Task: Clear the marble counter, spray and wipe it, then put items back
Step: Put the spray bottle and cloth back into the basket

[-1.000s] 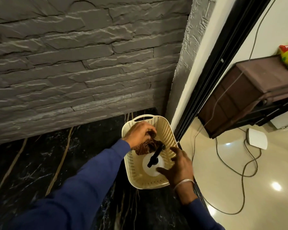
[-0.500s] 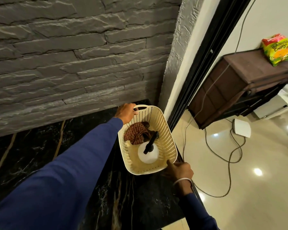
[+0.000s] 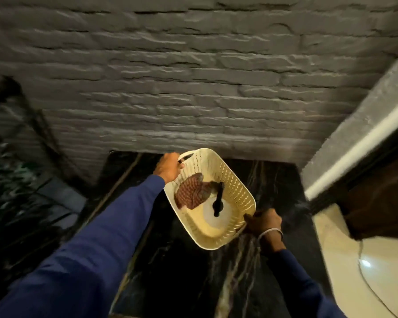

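Observation:
A cream perforated basket [image 3: 237, 180] is held over the black marble counter [image 3: 175, 260], tilted. My left hand [image 3: 168, 167] grips its far handle. At the near rim, my right hand [image 3: 263, 221] grips the other end. Inside lie a reddish-brown checked cloth [image 3: 191, 192] and a white spray bottle [image 3: 213, 218] with a black nozzle [image 3: 218, 198]. The frame is motion-blurred.
A grey stone-brick wall [image 3: 193, 88] backs the counter. A textured pillar with a white edge [image 3: 354, 143] and dark frame stands at the right. Beyond it is glossy cream floor [image 3: 365, 260] with a thin cable. Dark marble [image 3: 14, 184] continues at the left.
Both hands moved from inside the basket to its two ends and took hold. The basket has shifted left, away from the pillar, and the view has swung left.

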The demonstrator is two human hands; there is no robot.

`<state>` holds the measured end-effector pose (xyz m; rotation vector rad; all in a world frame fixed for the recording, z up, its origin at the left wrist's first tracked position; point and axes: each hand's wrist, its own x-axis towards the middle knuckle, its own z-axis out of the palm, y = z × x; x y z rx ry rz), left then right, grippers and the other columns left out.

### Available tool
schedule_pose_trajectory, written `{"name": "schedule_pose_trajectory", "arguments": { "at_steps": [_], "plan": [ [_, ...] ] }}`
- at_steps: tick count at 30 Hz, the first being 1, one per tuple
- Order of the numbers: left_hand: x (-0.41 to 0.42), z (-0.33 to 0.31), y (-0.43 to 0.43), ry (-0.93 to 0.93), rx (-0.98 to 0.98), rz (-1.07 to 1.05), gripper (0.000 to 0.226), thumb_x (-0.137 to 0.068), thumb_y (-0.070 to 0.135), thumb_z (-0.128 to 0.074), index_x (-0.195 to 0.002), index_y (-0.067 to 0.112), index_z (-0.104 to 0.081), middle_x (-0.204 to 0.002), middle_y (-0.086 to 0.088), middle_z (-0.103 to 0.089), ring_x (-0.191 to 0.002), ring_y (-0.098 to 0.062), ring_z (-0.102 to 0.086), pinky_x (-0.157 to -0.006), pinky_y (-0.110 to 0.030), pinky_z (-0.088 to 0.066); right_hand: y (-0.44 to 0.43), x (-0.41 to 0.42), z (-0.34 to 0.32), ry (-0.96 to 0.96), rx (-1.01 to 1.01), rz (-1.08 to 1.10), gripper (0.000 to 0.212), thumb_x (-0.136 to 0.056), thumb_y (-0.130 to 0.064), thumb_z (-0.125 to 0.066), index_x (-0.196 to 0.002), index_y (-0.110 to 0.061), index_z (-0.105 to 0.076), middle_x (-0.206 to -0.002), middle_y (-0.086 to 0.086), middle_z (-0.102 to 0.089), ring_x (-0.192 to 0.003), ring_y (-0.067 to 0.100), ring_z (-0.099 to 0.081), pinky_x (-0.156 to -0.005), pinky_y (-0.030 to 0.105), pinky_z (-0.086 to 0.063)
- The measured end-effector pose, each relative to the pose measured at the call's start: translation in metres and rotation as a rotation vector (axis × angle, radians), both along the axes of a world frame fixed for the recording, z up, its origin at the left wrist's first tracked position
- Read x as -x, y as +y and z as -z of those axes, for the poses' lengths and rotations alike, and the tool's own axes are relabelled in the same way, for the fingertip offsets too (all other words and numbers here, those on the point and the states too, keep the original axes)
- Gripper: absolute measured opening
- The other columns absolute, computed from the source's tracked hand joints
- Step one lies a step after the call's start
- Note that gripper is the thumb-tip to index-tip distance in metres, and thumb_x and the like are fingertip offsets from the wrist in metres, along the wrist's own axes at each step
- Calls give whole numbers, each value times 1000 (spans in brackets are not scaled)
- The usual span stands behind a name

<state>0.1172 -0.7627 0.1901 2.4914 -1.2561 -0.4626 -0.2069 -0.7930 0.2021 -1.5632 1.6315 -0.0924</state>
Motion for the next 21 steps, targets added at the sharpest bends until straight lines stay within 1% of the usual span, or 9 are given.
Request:
{"name": "schedule_pose_trajectory", "arguments": {
  "at_steps": [3,5,7,10,12,14,16,18,21],
  "plan": [
    [-53,-1,100,4,-28,-203,23,-89,29,-64,-99,9,-69,-99,-20,-69,-97,-38,-66,-77,-41,-57,11,-71,-5,103,109,-252,19,-81,-26,-74,-83,-7,-72,-81,11,-71,-76,22,-67,-79,35,-57],
    [-69,-4,165,23,-44,-321,24,-87,27,-64,-101,8,-68,-102,-22,-68,-104,-39,-63,-82,-42,-56,18,-119,-5,122,228,-390,19,-81,-24,-73,-79,-6,-72,-77,12,-71,-71,22,-66,-71,35,-57],
    [-77,-8,227,42,-53,-446,21,-84,21,-66,-98,6,-71,-100,-22,-70,-103,-38,-64,-81,-41,-53,30,-169,-9,130,308,-527,20,-82,-24,-70,-81,-4,-71,-78,12,-70,-69,24,-65,-64,34,-54],
    [-69,-10,299,76,23,-608,17,-78,14,-68,-90,2,-73,-92,-22,-72,-92,-34,-69,-74,-40,-51,50,-243,-17,136,350,-740,19,-88,-20,-62,-94,-2,-68,-91,17,-69,-84,32,-65,-72,37,-52],
    [-58,-5,337,124,72,-703,20,-76,14,-70,-93,6,-74,-91,-18,-74,-92,-30,-70,-73,-38,-51,69,-289,-17,153,396,-856,24,-91,-21,-58,-103,-2,-66,-104,21,-68,-97,37,-65,-80,41,-52],
    [-46,11,366,217,88,-855,28,-71,21,-71,-97,13,-74,-93,-12,-75,-95,-26,-71,-73,-35,-54,89,-331,-17,174,435,-957,26,-93,-22,-56,-107,-3,-66,-108,20,-67,-100,37,-64,-80,40,-51],
    [-32,31,388,335,87,-1018,30,-65,29,-71,-91,14,-75,-87,-6,-76,-89,-20,-73,-69,-33,-59,113,-368,-20,185,470,-1058,26,-94,-21,-53,-110,-3,-65,-110,21,-66,-104,37,-64,-85,42,-51],
    [-14,45,399,469,202,-1120,24,-67,31,-72,-84,15,-76,-79,4,-75,-79,-13,-73,-62,-29,-58,134,-397,-20,213,483,-1162,28,-96,-20,-49,-114,-3,-63,-115,21,-64,-109,38,-61,-91,44,-50],
    [14,58,403,566,351,-1227,19,-67,33,-76,-80,18,-78,-74,3,-76,-76,-14,-74,-66,-34,-62,162,-426,-17,309,546,-1341,28,-97,-22,-49,-118,-6,-60,-119,18,-62,-110,36,-61,-90,42,-49]
  ]
}}
